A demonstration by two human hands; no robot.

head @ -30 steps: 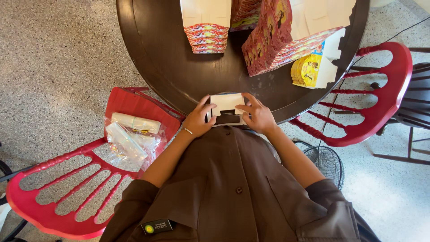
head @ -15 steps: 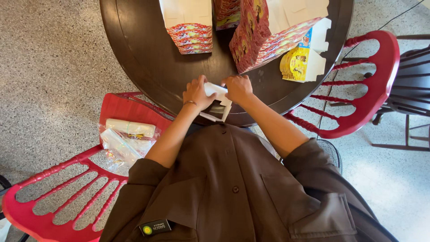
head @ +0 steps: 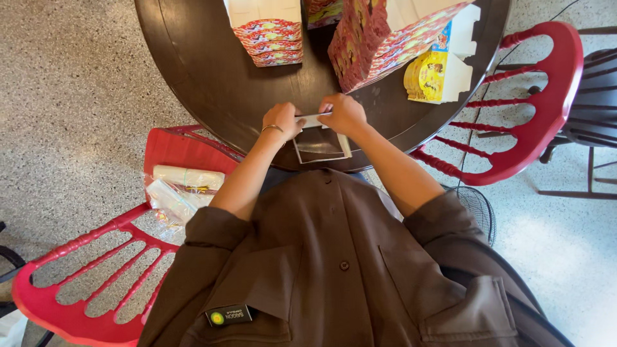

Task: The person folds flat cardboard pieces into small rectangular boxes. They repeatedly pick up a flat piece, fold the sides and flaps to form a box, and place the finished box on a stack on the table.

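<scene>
Both hands are pinched shut on a small white box: left hand (head: 281,122) on its left end, right hand (head: 344,114) on its right, with the box (head: 318,138) held right at the near edge of the round table (head: 205,83). I'd guess a loose grip drops it off that edge into the lap. Room's tight too, with a box stack (head: 379,45) just behind the hands, another stack (head: 267,32) at the far edge, and red chairs (head: 540,109) on both sides.
</scene>
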